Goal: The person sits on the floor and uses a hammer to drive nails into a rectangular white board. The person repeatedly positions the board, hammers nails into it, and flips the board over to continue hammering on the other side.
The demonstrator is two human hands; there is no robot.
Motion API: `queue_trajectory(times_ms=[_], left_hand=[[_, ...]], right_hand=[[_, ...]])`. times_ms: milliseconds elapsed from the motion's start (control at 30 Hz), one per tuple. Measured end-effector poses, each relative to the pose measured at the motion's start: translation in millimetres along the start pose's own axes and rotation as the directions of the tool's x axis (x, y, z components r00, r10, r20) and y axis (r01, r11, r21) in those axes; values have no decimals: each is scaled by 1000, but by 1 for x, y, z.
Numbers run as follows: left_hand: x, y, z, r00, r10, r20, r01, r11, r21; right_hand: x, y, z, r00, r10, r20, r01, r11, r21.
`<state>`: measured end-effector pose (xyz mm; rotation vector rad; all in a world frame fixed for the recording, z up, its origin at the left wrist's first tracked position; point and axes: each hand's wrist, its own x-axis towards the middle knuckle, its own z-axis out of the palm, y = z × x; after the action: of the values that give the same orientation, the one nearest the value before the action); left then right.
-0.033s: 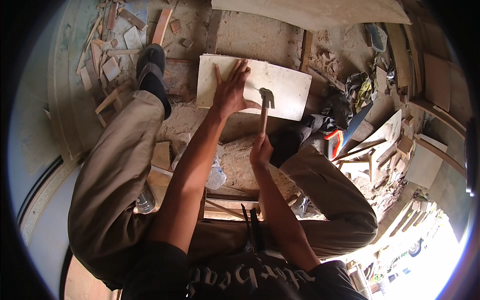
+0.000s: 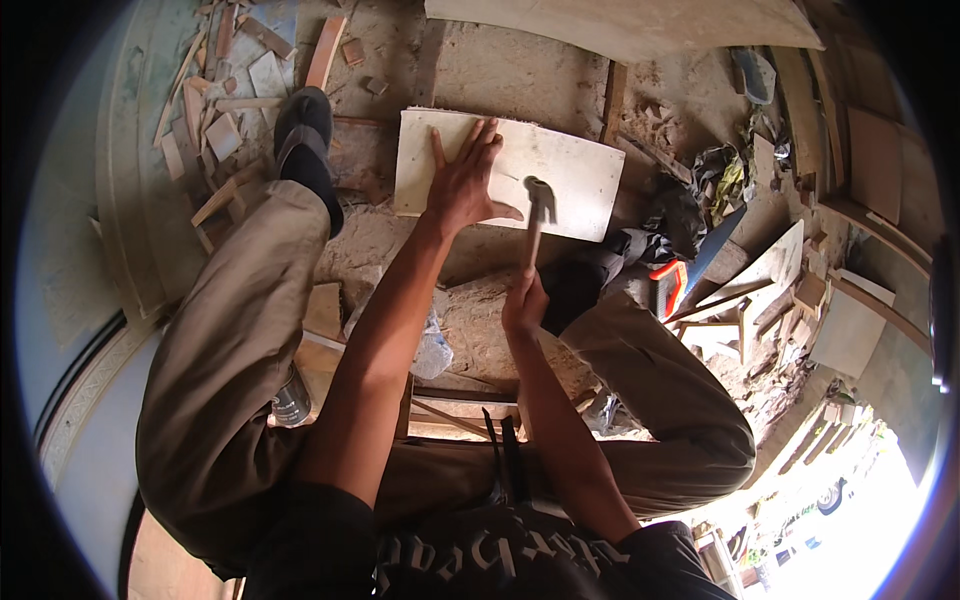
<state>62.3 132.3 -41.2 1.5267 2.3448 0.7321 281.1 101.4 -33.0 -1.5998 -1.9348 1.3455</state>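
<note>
A pale wooden board lies between my feet, with small dark marks that look like nail heads along its right end. My left hand rests flat on the board's left half, fingers spread and thumb along the near edge. In my right hand is the wooden handle of a claw hammer, gripped near its lower end. The hammer head is over the middle of the board, slightly blurred; whether it touches the surface I cannot tell.
Wood offcuts litter the floor at the far left. A handsaw with an orange-and-black handle leans beside my right foot, near crumpled black plastic. More scrap wood is heaped at the right. A dark can stands by my left leg.
The hammer head has shifted slightly to the right over the board, and my right hand has moved a little with it. My left hand keeps its place on the board.
</note>
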Motion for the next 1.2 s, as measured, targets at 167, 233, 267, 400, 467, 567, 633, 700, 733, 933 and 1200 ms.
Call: queue_trajectory(times_ms=[167,233,267,400,467,567,633,700,733,933,1200], left_hand=[[1,-3,-7,981,-15,191,10,1000,29],[7,-2,-15,931,-50,361,4,992,126],[10,-3,-17,925,-53,377,5,992,127],[15,-5,-14,918,-58,391,14,993,114],[17,-9,-14,925,-63,374,18,992,122],[15,-6,-15,910,-79,408,28,991,129],[14,-10,-12,923,-64,380,21,993,117],[17,-9,-11,928,-57,369,15,993,115],[16,-8,-11,923,-64,379,20,993,120],[14,-8,-12,912,-76,402,34,993,112],[22,-12,-14,933,-51,356,26,997,74]], right_hand=[[1,-8,-3,992,-124,-11,124,992,22],[5,-10,1,1000,-22,-21,21,999,-35],[8,-8,5,999,25,-23,-27,998,-59],[8,6,-1,1000,-12,12,11,996,83],[12,7,4,997,37,62,-24,979,-204],[3,0,0,999,33,-4,-32,991,128],[5,-8,-2,997,-70,13,68,989,134],[11,-11,-2,997,-78,27,77,996,38],[12,-9,0,999,-28,33,30,998,-62],[6,0,5,996,-82,-21,81,996,-48],[13,-12,-13,999,-32,15,33,998,-53]])
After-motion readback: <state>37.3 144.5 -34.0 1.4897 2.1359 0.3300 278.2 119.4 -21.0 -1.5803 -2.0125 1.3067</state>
